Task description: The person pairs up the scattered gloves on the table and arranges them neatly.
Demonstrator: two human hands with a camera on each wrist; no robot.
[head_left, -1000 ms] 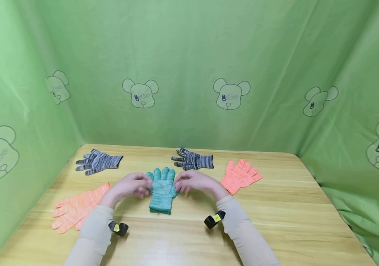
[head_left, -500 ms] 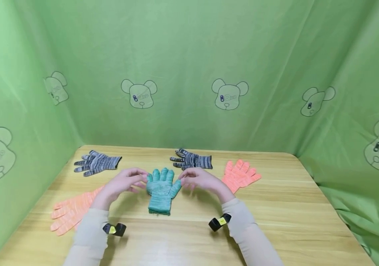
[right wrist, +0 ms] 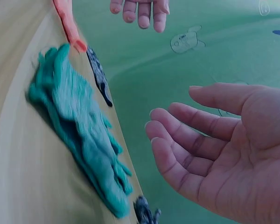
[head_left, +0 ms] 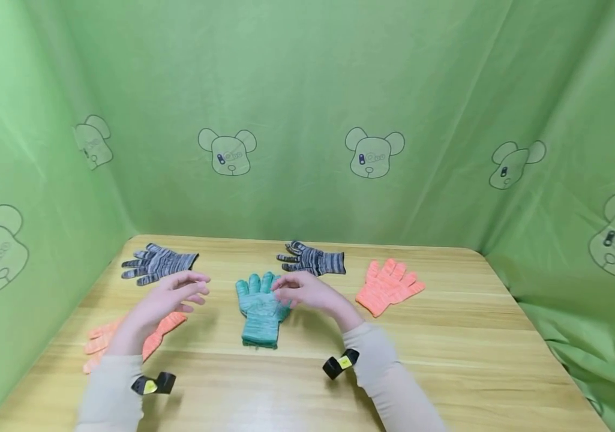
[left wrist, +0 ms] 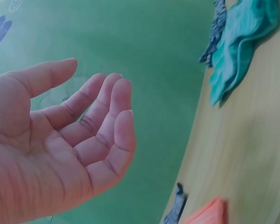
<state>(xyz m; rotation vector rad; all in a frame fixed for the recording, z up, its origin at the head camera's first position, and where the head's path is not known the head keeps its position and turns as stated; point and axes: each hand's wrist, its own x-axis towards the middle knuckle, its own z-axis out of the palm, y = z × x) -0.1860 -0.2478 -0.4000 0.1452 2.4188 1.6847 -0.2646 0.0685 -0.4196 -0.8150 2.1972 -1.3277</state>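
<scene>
A pair of green knit gloves [head_left: 261, 315], one stacked on the other, lies mid-table with the fingers pointing away from me. My right hand [head_left: 307, 292] hovers above the stack's right side, hiding its thumb in the head view. In the right wrist view, a gap separates that hand [right wrist: 214, 154] from the green gloves [right wrist: 79, 121], and its loosely bent fingers hold nothing. To the left, my left hand [head_left: 169, 300] is in the air over an orange glove [head_left: 164, 333], partly covering it. Bare palm and relaxed fingers show on the left hand [left wrist: 79, 135] in its wrist view.
A grey-black striped glove [head_left: 158, 264] lies at the table's back left, and another striped glove [head_left: 312, 259] at the back middle. Right of centre is a second orange glove [head_left: 389, 287]. Green curtains [head_left: 307, 198] printed with bear heads enclose the wooden table [head_left: 474, 354].
Both hands have come away from the green gloves' edges. The left hand has moved left over the orange glove; the right has shifted slightly left above the stack.
</scene>
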